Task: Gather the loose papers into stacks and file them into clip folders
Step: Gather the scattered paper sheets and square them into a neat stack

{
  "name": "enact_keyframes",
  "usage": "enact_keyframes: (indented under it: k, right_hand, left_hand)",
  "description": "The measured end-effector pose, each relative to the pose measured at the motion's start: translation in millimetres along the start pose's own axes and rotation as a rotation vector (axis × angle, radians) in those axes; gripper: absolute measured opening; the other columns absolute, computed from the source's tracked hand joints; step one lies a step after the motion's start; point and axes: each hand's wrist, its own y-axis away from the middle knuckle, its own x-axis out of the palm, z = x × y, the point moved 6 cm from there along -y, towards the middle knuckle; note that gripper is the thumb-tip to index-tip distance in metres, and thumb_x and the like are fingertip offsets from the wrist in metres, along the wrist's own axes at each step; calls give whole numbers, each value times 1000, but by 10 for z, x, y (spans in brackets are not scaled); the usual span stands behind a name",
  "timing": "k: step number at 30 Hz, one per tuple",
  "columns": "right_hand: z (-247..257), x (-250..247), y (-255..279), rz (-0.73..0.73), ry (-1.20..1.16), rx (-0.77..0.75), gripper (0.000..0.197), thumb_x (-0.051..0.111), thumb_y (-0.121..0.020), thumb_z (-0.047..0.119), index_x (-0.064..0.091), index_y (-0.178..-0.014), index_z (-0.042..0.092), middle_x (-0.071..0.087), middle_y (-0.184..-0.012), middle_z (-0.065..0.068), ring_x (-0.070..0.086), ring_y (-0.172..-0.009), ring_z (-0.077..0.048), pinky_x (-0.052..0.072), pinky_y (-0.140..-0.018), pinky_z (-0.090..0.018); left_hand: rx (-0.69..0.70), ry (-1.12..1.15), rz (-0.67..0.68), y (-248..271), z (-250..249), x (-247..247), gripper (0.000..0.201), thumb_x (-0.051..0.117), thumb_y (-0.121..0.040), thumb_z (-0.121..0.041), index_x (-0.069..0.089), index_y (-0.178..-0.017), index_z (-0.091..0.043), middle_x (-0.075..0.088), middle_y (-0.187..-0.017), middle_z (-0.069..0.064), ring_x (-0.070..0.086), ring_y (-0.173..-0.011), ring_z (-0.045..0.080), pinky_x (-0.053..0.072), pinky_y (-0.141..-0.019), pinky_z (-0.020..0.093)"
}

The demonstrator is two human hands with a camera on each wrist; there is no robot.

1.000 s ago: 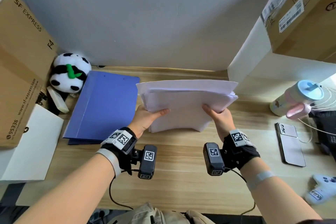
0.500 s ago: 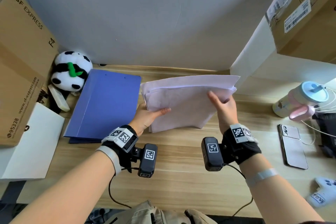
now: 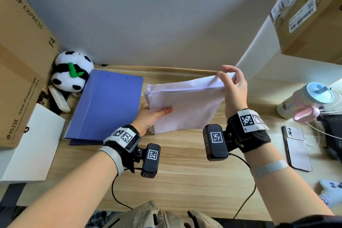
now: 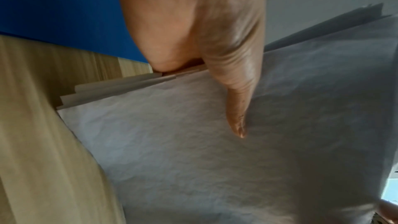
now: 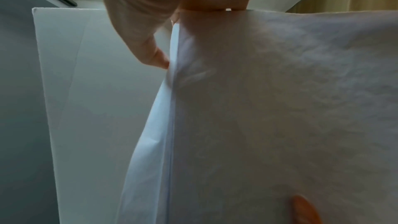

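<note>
A stack of white papers (image 3: pixel 185 105) stands tilted on the wooden desk (image 3: pixel 185 163), its sheets uneven at the lower left corner (image 4: pixel 112 89). My left hand (image 3: pixel 149 116) grips the stack's left edge, thumb (image 4: pixel 234 101) laid across the front sheet. My right hand (image 3: pixel 234 87) pinches the raised upper right corner of the stack (image 5: pixel 280 108), thumb in front and fingers behind. A closed blue clip folder (image 3: pixel 107 105) lies flat just left of the papers, with nothing on it.
A panda plush (image 3: pixel 72 72) and a large cardboard box (image 3: pixel 24 65) crowd the left side, with a white sheet (image 3: pixel 33 144) below them. At right sit a pastel cup (image 3: pixel 307 102), a phone (image 3: pixel 297 148), cables and a game controller (image 3: pixel 331 192). Another box (image 3: pixel 311 13) sits up on the right.
My right hand has slid from the stack's lower right edge up to its top right corner and lifted it. The stack has tilted, right side higher. The left hand has kept its grip.
</note>
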Motion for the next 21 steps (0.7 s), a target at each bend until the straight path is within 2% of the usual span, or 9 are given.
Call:
enact_keyframes:
  k: [4,7,11,15,16,18,19,21]
  right_hand:
    - [-3,14,15,20,-8,-11,27,63,-69,32,60,-96,26,44,-78,10,38,-70,-7,33,-67,-14]
    - [-34,-6,10,23,-21,-20,35,67,-68,37,61,-100,23,50,-86,12,45,-83,-5,37,-77,-15]
    - [-81,-6,28,9,52,-24,45,72,-64,44,61,-103,25,56,-99,8,51,-90,-10,43,-85,-24]
    - [-91,12,47,-33,117,-31,52,74,-67,41,58,-111,19,55,-107,9,55,-102,-9,45,-97,-28]
    - [-81,16,52,-37,122,-42,52,73,-69,41,57,-113,18,54,-107,12,53,-104,-6,44,-97,-25]
    - [-36,20,58,-22,142,-96,54,69,-69,46,57,-114,20,52,-108,15,50,-103,0,40,-91,-12]
    - [9,19,65,-5,174,-144,53,67,-68,50,58,-112,22,53,-110,13,50,-104,-1,38,-86,-6]
    - [142,27,84,43,277,-286,47,62,-68,54,61,-106,27,56,-115,8,51,-110,-4,35,-88,-1]
  left_hand:
    - [-5,0,-1,1,10,-14,29,79,-70,-6,66,-91,-21,70,-99,1,66,-90,9,55,-69,14]
    - [2,-8,6,2,12,-15,28,79,-71,-5,66,-91,-20,70,-96,-1,66,-87,7,55,-65,10]
    - [5,-19,4,-5,18,-10,28,78,-71,-5,67,-92,-20,70,-94,-2,65,-86,7,54,-68,11]
    - [22,-57,-14,-11,37,-20,28,80,-71,-7,69,-91,-22,71,-102,6,66,-92,14,54,-81,22]
    - [23,-60,-18,-10,48,-21,28,80,-71,-7,69,-92,-23,71,-103,6,66,-92,14,53,-82,23]
    - [7,-72,-37,-9,93,-38,27,79,-72,-10,68,-94,-22,70,-103,5,65,-92,12,51,-80,22]
    - [-8,-80,-48,-8,122,-49,26,78,-74,-12,68,-96,-20,70,-103,5,65,-92,12,51,-79,22]
    - [-39,-83,-68,-22,181,-81,24,76,-76,-15,67,-98,-18,69,-107,7,65,-97,17,52,-84,27]
